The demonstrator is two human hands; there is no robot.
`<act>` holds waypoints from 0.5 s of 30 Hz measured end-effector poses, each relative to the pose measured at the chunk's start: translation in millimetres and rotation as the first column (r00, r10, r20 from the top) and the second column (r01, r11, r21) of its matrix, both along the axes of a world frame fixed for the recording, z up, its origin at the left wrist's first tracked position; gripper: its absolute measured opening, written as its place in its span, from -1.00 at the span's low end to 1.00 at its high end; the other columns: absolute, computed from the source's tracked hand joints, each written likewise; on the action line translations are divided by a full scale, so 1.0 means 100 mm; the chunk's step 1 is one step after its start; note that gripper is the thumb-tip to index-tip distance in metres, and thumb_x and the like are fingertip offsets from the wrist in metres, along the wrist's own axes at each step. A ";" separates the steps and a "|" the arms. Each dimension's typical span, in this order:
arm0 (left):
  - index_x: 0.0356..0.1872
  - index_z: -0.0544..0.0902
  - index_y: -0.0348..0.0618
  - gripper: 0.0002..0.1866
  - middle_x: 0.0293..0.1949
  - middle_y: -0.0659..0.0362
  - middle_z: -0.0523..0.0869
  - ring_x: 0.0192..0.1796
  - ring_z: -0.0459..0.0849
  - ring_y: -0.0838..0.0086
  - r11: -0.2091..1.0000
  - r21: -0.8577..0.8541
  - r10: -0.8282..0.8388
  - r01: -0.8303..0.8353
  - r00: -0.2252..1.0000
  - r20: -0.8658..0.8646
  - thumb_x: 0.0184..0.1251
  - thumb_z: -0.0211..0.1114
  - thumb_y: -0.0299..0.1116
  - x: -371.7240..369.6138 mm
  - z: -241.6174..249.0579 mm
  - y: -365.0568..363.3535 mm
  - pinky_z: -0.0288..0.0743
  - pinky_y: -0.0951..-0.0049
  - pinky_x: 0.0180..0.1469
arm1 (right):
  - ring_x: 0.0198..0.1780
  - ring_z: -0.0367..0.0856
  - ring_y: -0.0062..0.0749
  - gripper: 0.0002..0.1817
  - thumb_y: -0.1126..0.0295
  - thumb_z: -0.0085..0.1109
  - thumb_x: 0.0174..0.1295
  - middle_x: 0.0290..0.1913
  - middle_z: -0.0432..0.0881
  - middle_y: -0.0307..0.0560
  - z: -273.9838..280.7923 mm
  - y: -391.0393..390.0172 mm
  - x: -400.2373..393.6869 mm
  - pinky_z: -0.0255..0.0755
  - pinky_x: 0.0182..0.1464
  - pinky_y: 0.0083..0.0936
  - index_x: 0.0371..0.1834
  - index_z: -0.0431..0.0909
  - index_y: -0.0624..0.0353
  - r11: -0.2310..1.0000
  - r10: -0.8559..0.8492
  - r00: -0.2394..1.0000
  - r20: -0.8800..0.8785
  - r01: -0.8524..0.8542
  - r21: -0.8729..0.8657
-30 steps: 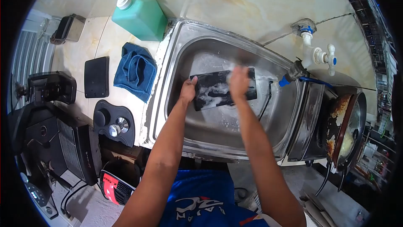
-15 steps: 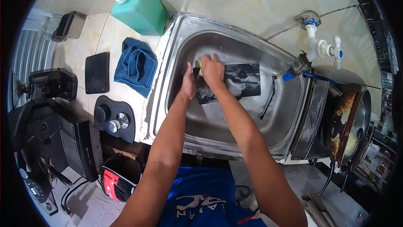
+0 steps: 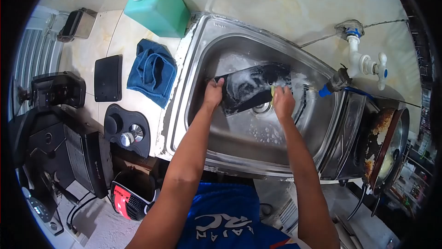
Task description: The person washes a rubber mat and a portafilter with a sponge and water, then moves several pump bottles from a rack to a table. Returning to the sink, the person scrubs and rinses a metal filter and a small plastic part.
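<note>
A black rectangular panel [image 3: 248, 85], streaked with white suds, is tilted inside the steel sink [image 3: 221, 141]. My left hand [image 3: 213, 93] grips its left end, thumb on top. My right hand [image 3: 283, 101] is closed on a yellow-green sponge [image 3: 272, 93], pressed against the panel near its right end. Part of the drain [image 3: 261, 108] shows below the panel's lower edge. Foam bubbles lie on the sink floor below the drain.
Left of the sink are a blue cloth [image 3: 152, 73], a green pump bottle [image 3: 159, 12], a black scale [image 3: 108, 78] and a tamper mat [image 3: 117, 134]. On the right are a white faucet [image 3: 366, 64] and a pan [image 3: 389, 145].
My right hand has moved rightward along the panel with the sponge. My left hand now grips the panel's left end, and the panel is more tilted, showing the drain.
</note>
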State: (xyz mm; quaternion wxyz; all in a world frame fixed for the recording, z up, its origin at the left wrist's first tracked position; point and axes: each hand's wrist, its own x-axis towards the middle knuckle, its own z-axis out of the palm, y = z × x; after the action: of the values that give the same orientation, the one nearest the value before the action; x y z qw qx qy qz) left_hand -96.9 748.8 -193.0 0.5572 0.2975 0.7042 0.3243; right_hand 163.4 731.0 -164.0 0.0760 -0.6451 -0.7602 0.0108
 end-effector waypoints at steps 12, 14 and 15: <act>-0.04 0.55 -0.29 -0.69 -0.24 0.14 0.67 -0.20 0.57 0.51 0.997 0.076 -0.032 0.026 0.996 0.078 0.39 0.13 -0.23 -0.04 0.00 -0.03 0.41 0.48 -0.06 | -0.39 0.57 -0.08 -0.92 0.30 0.04 0.22 -0.37 0.46 0.01 -0.10 0.53 -0.21 0.49 -0.39 -0.23 -0.29 0.50 -0.02 0.996 0.079 0.994 -0.080 -0.076 0.043; -0.04 0.55 -0.28 -0.69 -0.21 0.14 0.68 -0.17 0.58 0.51 0.997 0.052 -0.054 0.051 0.996 0.067 0.39 0.13 -0.23 -0.01 0.14 -0.01 0.41 0.48 -0.04 | -0.41 0.57 -0.07 -0.92 0.31 0.03 0.23 -0.38 0.48 0.02 -0.10 0.58 0.07 0.48 -0.40 -0.22 -0.29 0.50 -0.02 0.993 0.069 0.995 -0.072 -0.062 0.097; -0.04 0.55 -0.28 -0.69 -0.21 0.14 0.68 -0.17 0.58 0.51 0.997 0.058 -0.047 0.043 0.996 0.080 0.39 0.13 -0.23 0.01 0.05 -0.02 0.41 0.48 -0.04 | -0.42 0.57 -0.05 -0.92 0.30 0.03 0.23 -0.39 0.49 0.01 -0.07 0.52 0.15 0.48 -0.40 -0.20 -0.29 0.50 -0.01 0.991 0.028 1.000 0.005 -0.028 0.130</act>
State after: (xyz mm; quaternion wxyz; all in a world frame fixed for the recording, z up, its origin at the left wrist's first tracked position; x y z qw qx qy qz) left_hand -95.9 746.8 -187.9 0.5841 0.3153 0.6646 0.3431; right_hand 178.0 782.5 -170.7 0.1165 -0.6280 -0.7685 -0.0390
